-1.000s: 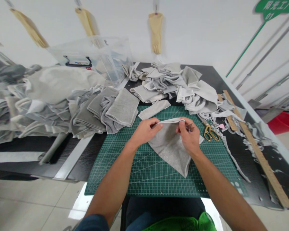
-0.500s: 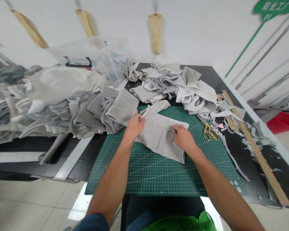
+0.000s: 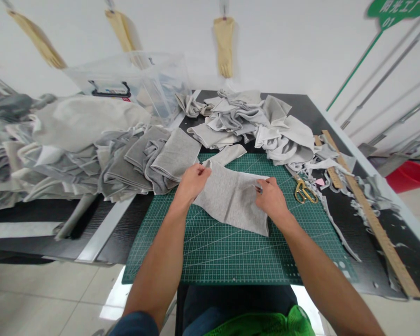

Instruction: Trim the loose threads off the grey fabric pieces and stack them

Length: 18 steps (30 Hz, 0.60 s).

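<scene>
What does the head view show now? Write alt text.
Left hand pinching gray cloth, right hand touching it, over green cutting mat; gold-handled scissors and long ruler to the right, fabric heaps behind and left.

Mat (image 3: 231, 266) lay on tbl (image 3: 308, 102), cloth (image 3: 231, 205) over mat. L heap (image 3: 119, 158) sat L of mat, box (image 3: 161, 93) behind it (gloves (image 3: 225, 46) hung on wall above, FYI). Rear heap (image 3: 238, 116) lay behind mat; scissors (image 3: 305, 190) nr R edge, rulers (image 3: 378, 224) farther R, bucket (image 3: 411, 177) past tbl.
</scene>
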{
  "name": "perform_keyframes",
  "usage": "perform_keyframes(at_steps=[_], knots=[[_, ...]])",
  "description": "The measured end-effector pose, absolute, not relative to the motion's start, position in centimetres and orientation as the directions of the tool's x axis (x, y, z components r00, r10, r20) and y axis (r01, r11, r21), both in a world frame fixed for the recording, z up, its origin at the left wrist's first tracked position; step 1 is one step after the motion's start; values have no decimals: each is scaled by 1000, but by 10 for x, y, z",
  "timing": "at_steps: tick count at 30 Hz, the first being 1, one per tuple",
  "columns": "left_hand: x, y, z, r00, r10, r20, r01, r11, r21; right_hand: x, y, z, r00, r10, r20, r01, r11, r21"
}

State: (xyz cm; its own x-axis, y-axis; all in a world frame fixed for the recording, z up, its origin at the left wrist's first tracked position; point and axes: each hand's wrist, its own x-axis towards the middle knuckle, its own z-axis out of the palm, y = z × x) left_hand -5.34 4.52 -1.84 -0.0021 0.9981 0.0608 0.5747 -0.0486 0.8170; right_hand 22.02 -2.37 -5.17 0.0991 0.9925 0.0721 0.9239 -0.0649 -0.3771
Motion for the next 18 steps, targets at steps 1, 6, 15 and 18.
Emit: perform_keyframes(at_steps=[1, 6, 15, 18], knots=[[-50, 43, -18, 27, 999, 43, 556, -50, 830, 221, -23, -52, 106, 992, 64, 921, -74, -382], [-41, 39, -21, 92, 995, 43, 654, -93, 751, 222, -19, -50, 122, 992, 29, 895, -97, -435], [10, 4, -11, 395, 894, 212, 320, -350, 881, 228, -10, -52, 179, 983, -29, 651, -140, -746], [31, -14, -14, 496, 853, 162, 259, -324, 910, 230, -10, -55, 193, 980, -47, 536, -146, -831]])
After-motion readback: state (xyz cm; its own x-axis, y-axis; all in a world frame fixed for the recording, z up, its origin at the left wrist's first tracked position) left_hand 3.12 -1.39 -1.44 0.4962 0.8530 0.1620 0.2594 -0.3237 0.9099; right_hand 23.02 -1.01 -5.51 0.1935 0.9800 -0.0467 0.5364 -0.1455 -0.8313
